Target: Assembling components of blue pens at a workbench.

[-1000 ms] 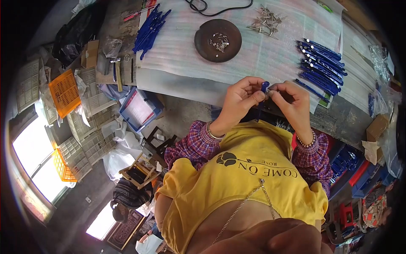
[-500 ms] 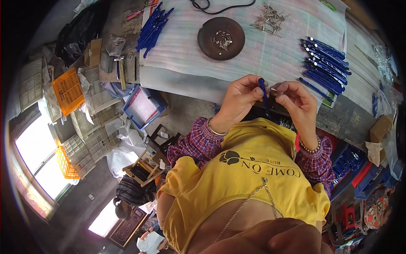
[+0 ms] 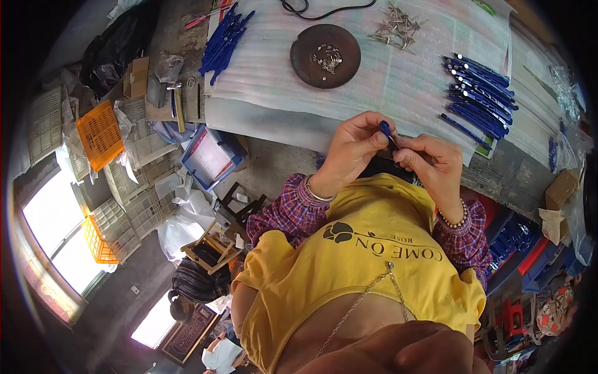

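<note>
Blue, glossy and slender, a rod-like piece (image 3: pixel 385 129) is gripped in the head view by the left hand (image 3: pixel 356 142) beside the white-sheeted desk (image 3: pixel 261 115), its long axis slanted toward the right hand (image 3: pixel 431 159), whose fingertips are pinched close by; their hold cannot be told.

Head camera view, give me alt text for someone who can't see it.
A person's left hand holds a small blue piece, with the right hand close beside it. Ahead on a sheet-covered table, from left to right, lie a blue pile, a round brown dish of tiny metal bits, a heap of metal pieces and a second blue pile.
</note>
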Motion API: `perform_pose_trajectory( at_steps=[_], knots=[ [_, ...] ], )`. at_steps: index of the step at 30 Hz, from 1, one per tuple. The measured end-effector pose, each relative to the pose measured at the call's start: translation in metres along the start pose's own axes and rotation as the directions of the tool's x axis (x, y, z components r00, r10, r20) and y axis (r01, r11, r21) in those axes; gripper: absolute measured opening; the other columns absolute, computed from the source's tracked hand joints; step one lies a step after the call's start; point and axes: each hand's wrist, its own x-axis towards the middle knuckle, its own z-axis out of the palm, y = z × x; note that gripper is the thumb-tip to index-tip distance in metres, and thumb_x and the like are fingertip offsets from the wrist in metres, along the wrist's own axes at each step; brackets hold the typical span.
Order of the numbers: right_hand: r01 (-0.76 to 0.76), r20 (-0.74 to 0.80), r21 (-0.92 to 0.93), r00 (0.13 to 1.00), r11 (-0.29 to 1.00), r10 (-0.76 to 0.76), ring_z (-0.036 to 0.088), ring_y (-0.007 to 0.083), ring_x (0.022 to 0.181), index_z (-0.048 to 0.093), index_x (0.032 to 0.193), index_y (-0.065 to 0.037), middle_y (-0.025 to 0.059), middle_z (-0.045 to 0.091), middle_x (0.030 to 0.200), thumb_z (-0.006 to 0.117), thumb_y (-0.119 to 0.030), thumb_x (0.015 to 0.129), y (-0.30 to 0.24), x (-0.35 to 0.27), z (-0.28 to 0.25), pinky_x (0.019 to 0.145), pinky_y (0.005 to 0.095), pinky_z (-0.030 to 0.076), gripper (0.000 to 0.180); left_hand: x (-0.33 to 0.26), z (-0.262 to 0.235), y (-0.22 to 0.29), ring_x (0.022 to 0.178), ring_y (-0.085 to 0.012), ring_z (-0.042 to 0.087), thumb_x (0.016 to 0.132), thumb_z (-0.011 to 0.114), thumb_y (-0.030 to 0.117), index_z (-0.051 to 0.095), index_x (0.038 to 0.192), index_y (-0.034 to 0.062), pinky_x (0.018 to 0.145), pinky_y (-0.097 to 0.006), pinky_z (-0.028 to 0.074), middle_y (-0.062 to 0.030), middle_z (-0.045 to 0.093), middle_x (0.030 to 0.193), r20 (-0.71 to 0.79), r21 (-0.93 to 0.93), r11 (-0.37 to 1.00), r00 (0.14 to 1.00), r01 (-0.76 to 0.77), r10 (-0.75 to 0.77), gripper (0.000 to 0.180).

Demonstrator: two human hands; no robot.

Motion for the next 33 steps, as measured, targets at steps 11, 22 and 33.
perform_pose_trajectory(
  at_steps=[11, 22, 33],
  knots=[
    [0.002, -0.023, 0.038, 1.000, 0.999, -0.001, 0.055, 0.0068, 0.056, 0.067, 0.089, 0.004, 0.0050, 0.062, 0.067, 0.067, 0.001, 0.078, -0.010, 0.000, 0.004, 0.049, 0.0186, 0.042, 0.012, -0.001, 0.005, -0.001, 0.087, -0.0176, 0.056, 0.083, 0.065, 0.010, 0.056, 0.095, 0.0017, 0.077, -0.029, 0.047, -0.0079, 0.056, 0.092, 0.000, -0.008, 1.000, 1.000, -0.025, 0.025, 0.017],
    [0.352, 0.087, -0.349, 0.935, 0.868, -0.344, 0.054, 0.0196, 0.052, 0.062, 0.087, 0.004, 0.0092, 0.054, 0.065, 0.067, 0.003, 0.069, 0.000, 0.010, 0.004, 0.044, 0.0290, 0.040, 0.019, 0.007, -0.004, -0.002, 0.070, -0.0104, 0.055, 0.083, 0.065, 0.004, 0.055, 0.087, 0.0006, 0.064, -0.023, 0.046, -0.0019, 0.055, 0.079, -0.042, 0.329, 0.939, 0.992, -0.099, 0.119, 0.011],
    [-0.476, 0.236, 0.326, 0.877, 0.816, 0.418, 0.045, 0.0041, 0.048, 0.060, 0.084, 0.001, -0.0003, 0.057, 0.068, 0.064, -0.005, 0.082, 0.009, 0.015, -0.014, 0.041, 0.0192, 0.031, 0.008, 0.006, 0.003, -0.002, 0.068, -0.0042, 0.050, 0.089, 0.056, 0.005, 0.055, 0.097, -0.0011, 0.059, -0.018, 0.040, -0.0010, 0.057, 0.080, -0.025, 0.590, 0.801, 0.989, -0.101, 0.143, 0.009]
  ],
)
